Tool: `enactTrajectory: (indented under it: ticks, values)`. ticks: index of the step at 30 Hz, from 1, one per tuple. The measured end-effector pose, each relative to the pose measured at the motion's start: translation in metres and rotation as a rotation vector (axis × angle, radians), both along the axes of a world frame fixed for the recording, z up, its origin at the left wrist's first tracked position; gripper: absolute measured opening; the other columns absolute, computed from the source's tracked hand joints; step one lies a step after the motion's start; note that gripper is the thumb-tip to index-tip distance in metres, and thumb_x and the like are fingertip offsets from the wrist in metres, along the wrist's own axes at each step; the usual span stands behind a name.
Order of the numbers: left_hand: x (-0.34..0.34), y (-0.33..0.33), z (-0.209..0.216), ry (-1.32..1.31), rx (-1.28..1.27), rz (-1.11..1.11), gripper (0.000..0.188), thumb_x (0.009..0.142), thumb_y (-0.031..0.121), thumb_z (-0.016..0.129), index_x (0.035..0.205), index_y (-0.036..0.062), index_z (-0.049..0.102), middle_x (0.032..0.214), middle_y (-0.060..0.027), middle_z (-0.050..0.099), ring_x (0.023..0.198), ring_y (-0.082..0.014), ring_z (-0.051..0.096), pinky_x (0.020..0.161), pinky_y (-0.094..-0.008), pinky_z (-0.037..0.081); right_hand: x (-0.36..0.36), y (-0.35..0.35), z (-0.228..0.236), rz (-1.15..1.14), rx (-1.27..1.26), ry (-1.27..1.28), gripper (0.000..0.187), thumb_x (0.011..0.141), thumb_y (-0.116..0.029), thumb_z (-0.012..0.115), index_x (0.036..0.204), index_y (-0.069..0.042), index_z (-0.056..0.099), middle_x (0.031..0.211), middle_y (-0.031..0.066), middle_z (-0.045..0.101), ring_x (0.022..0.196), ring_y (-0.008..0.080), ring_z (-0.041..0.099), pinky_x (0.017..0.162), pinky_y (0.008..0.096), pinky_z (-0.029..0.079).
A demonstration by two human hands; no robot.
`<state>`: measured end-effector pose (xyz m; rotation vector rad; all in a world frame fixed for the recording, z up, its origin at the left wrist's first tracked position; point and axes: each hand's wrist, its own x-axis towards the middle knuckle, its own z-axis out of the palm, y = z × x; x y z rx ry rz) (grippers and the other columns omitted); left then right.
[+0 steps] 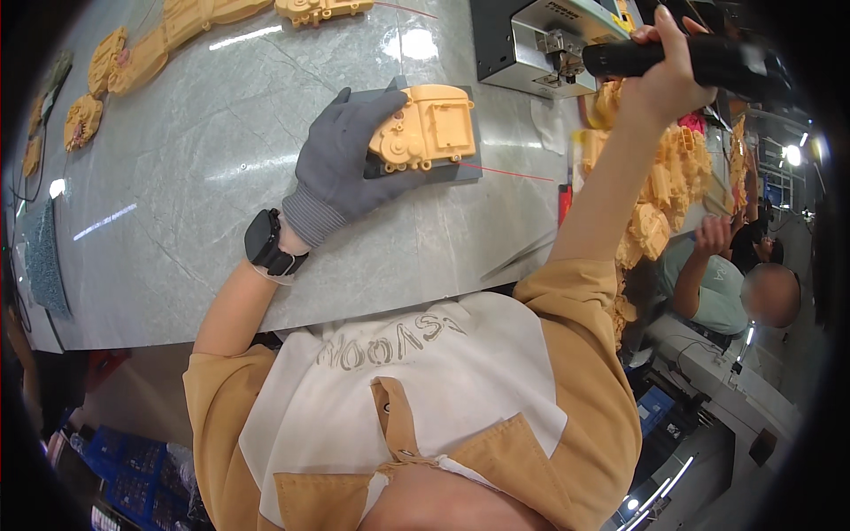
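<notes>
My left hand (pixel 341 159), in a grey knit glove, closes around the left side of an orange plastic housing (pixel 447 128), thumb and fingers at opposite edges. The housing lies flat in a dark grey fixture block (pixel 467 173) on the table, which shows at its edges. Bare and raised at the upper right, my right hand (pixel 668 75) is wrapped round a thick black electric screwdriver (pixel 620 58). The tool's left end is right beside the metal mechanism of a black and silver screw feeder (pixel 531 53); whether they touch I cannot tell.
Orange housings lie in a row along the far left (pixel 186 26) and in a heap (pixel 660 190) beyond my right forearm. A red-handled tool (pixel 565 203) rests near the table's right edge. A co-worker (pixel 717 274) sits at the right. Blue crates (pixel 133 469) stand at lower left.
</notes>
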<state>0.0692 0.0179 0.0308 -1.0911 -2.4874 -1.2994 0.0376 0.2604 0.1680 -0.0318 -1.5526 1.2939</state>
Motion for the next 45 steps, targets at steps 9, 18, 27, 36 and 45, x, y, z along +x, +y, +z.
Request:
enactTrajectory:
  ticks: [9,18,27,36,45]
  values:
    - [-0.004,-0.003,-0.005,-0.027,0.028,-0.042,0.075,0.062,0.027,0.08,0.125,0.0096,0.043,0.119,-0.0092,0.054,0.11,-0.0285,0.052,0.104,-0.047,0.032,0.065,-0.021,-0.003,0.486,-0.247,-0.104,0.032,0.069,0.007,0.059,0.098,0.007,0.047,0.062,0.0091,0.054,0.048,0.0183,0.052,0.053,0.0294,0.045]
    - [0.002,-0.006,-0.002,-0.104,0.039,-0.027,0.088,0.059,0.031,0.082,0.131,0.0066,0.038,0.113,-0.0117,0.057,0.106,-0.0285,0.054,0.104,-0.0445,0.032,0.04,-0.091,-0.012,0.652,-0.085,-0.112,0.039,0.074,0.001,0.051,0.112,0.005,0.039,0.059,0.0091,0.046,0.051,0.0204,0.048,0.059,0.0376,0.043]
    - [0.0,-0.008,-0.007,-0.095,0.128,-0.08,0.083,0.06,0.026,0.082,0.129,0.0089,0.04,0.106,-0.0095,0.059,0.096,-0.0289,0.056,0.103,-0.047,0.032,0.025,-0.108,-0.017,0.617,-0.121,-0.179,0.036,0.072,0.006,0.055,0.106,0.005,0.043,0.059,0.0105,0.05,0.048,0.0195,0.048,0.056,0.036,0.044]
    - [-0.002,-0.009,-0.005,-0.124,0.122,-0.083,0.085,0.059,0.025,0.082,0.131,0.0115,0.039,0.108,-0.0068,0.058,0.098,-0.0271,0.056,0.104,-0.048,0.031,0.02,-0.113,-0.024,0.593,-0.107,-0.24,0.033,0.072,0.008,0.056,0.102,0.004,0.044,0.059,0.0105,0.051,0.047,0.0183,0.047,0.054,0.0346,0.044]
    - [-0.006,-0.006,-0.006,-0.135,0.108,-0.084,0.085,0.059,0.027,0.081,0.131,0.0111,0.04,0.109,-0.0063,0.058,0.102,-0.0263,0.055,0.102,-0.0496,0.032,0.013,-0.109,-0.024,0.583,-0.132,-0.257,0.034,0.071,0.009,0.057,0.102,0.003,0.043,0.06,0.0103,0.051,0.047,0.018,0.047,0.053,0.0346,0.043]
